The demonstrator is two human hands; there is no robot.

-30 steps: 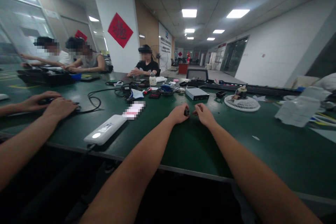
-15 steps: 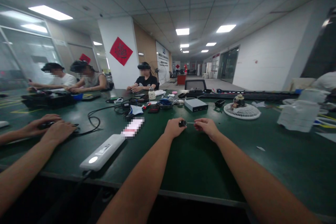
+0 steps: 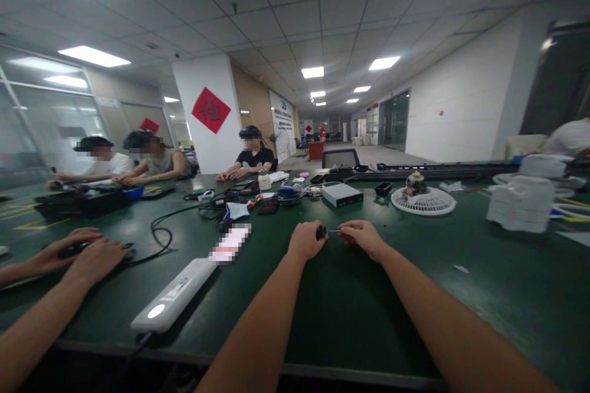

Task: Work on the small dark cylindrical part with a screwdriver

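My left hand (image 3: 306, 241) is closed around the black handle of what looks like a screwdriver (image 3: 322, 233), held above the green table. A thin metal shaft points from the handle toward my right hand (image 3: 363, 238). Its fingertips pinch together at the far end of that shaft; whether they hold a screw or another small part is too small to make out. Just beyond both hands sits a grey metal box with a black front (image 3: 342, 194).
Left of my forearm lie a white power strip (image 3: 173, 298) and a blurred-out phone (image 3: 230, 244). A co-worker's hands (image 3: 94, 258) rest on a dark object at far left. A white fan grille (image 3: 424, 201) and a stack of white plastic pieces (image 3: 522, 204) stand right. Cables and small parts lie behind.
The view has tilted slightly upward, so the table and hands appear lower. Both hands keep their grip, with a little less of the shaft showing between them.
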